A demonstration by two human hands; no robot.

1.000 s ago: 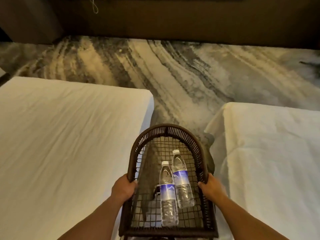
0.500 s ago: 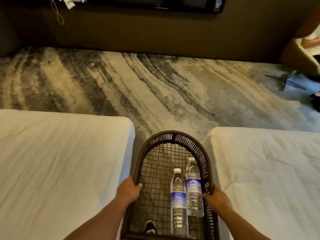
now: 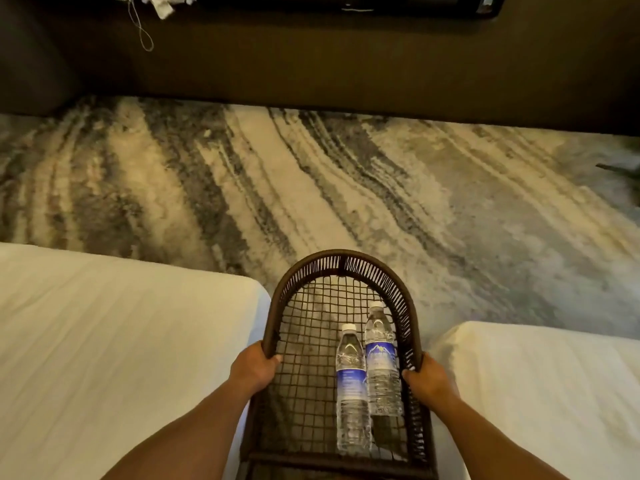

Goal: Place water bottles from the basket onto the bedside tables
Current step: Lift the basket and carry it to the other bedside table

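Head view shows you holding a dark brown woven wicker basket with an arched rim and open mesh floor (image 3: 341, 263) out in front of you, low in the centre of the frame. Your left hand (image 3: 254, 367) is wrapped around the basket's left rim, fingers curled over the edge, and your right hand (image 3: 429, 377) grips the right rim in the same way, so both hands are closed on the basket. Two clear plastic water bottles with white caps and blue labels lie on the mesh floor toward its right side, caps pointing away from you. The nearer clear bottle (image 3: 351, 393) lies left of the farther clear bottle (image 3: 381, 362), and the two touch along their sides, the farther one close against the right wall just beside your right hand. A white-sheeted bed (image 3: 114, 358) fills the lower left of the frame and a second white-sheeted bed (image 3: 540, 386) fills the lower right, with the basket in the gap between them. Streaked grey and beige carpet (image 3: 311, 188) spreads across the middle of the frame, and a dark brown wall panel (image 3: 311, 71) runs along the top.
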